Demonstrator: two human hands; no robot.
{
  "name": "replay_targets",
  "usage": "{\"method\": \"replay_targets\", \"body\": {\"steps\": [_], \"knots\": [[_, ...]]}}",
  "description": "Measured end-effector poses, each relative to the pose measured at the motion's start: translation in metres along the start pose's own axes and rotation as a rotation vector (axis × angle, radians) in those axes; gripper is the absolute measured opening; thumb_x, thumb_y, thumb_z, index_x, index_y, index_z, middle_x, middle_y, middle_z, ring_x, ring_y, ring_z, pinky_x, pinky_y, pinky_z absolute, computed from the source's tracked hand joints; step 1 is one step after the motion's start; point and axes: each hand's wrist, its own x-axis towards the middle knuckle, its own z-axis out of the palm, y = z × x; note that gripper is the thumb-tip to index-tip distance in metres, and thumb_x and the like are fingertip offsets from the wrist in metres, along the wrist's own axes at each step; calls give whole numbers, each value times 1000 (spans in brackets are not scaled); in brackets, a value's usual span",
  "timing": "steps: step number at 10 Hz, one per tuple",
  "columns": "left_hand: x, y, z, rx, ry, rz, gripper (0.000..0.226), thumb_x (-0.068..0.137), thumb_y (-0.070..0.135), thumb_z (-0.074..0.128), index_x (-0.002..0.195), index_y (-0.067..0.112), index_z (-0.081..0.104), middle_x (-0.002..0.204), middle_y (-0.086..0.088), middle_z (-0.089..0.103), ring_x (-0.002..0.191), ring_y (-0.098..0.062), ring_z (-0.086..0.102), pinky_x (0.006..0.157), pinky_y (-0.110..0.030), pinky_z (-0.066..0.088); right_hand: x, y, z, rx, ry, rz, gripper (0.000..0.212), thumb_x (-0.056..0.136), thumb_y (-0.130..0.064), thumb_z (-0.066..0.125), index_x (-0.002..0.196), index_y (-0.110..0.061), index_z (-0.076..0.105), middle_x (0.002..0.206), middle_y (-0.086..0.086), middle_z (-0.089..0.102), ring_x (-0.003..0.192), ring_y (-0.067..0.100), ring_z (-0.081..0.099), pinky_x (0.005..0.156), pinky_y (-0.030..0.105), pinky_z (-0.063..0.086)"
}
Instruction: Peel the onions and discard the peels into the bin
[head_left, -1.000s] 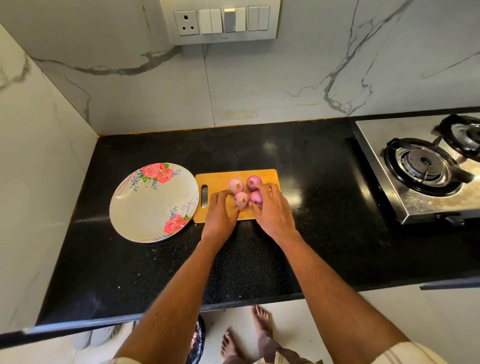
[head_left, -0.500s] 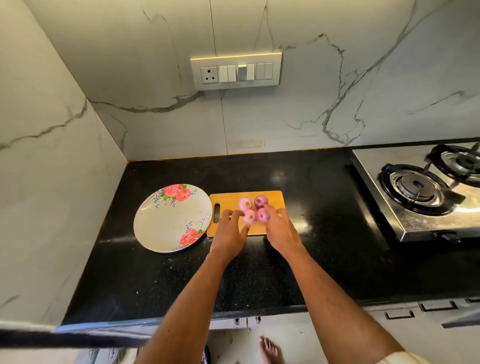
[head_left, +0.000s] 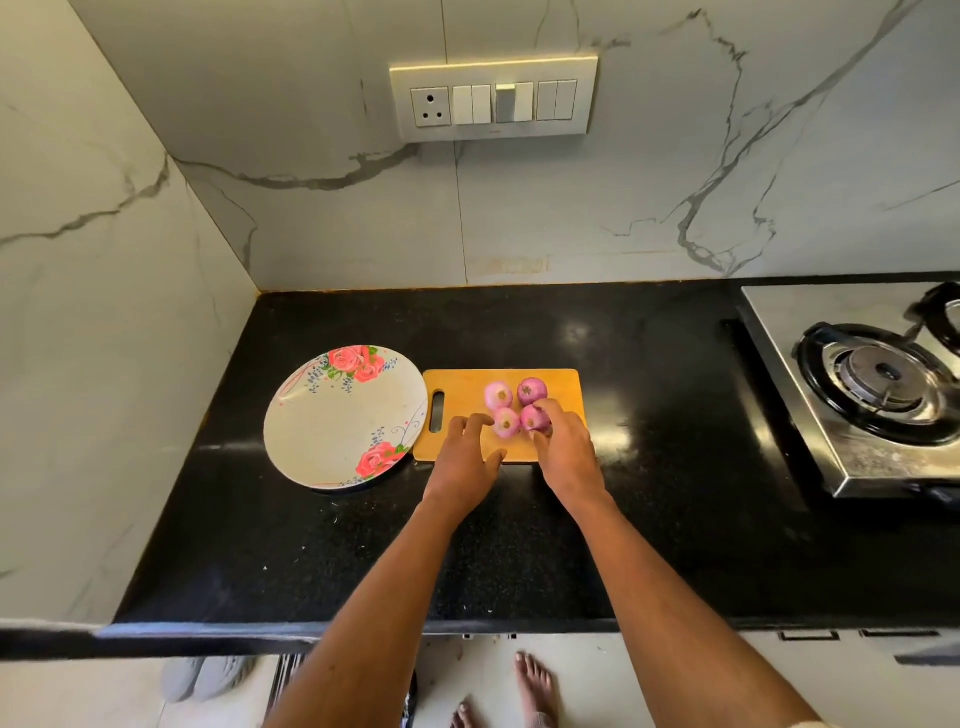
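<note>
Several small pink-purple onions sit in a cluster on a wooden cutting board (head_left: 462, 387) on the black counter. My right hand (head_left: 566, 452) pinches the front-right onion (head_left: 535, 418) between thumb and fingers. My left hand (head_left: 465, 457) hovers over the board's front edge with fingers spread and relaxed, its fingertips close to the front-left onion (head_left: 506, 422) and holding nothing. Behind them lie the back-left onion (head_left: 498, 396) and the darker back-right onion (head_left: 532, 389). Part of a dark bin (head_left: 410, 701) shows on the floor below the counter edge, mostly hidden by my left arm.
A floral plate (head_left: 332, 421) lies left of the board, touching its corner. A steel gas stove (head_left: 872, 384) stands at the right. Marble walls close in the left and back, with a switch panel (head_left: 493, 101) above. My bare feet (head_left: 530, 691) show on the floor.
My right hand has closed its thumb and fingers round the front-right onion. My left hand has drawn back slightly from the onions. The camera has tilted and now shows the floor again.
</note>
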Motion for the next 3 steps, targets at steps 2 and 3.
{"method": "replay_targets", "body": {"steps": [2,3], "knots": [[7,8,8,-23,-7,5,47,97,21,67,139,21,46,145,-6,40,121,-24,57,103,-33,46,-3,-1,-6,-50,-26,-27,41,98,-25,64,135,-28,46,121,5,51,104,29,60,81,47,56],[12,15,7,-40,22,18,46,98,23,65,140,20,46,144,-7,41,120,-24,57,100,-31,45,-3,-3,-8,-144,15,-59,42,99,-32,61,138,-25,45,131,6,50,111,29,59,84,46,56]]}}
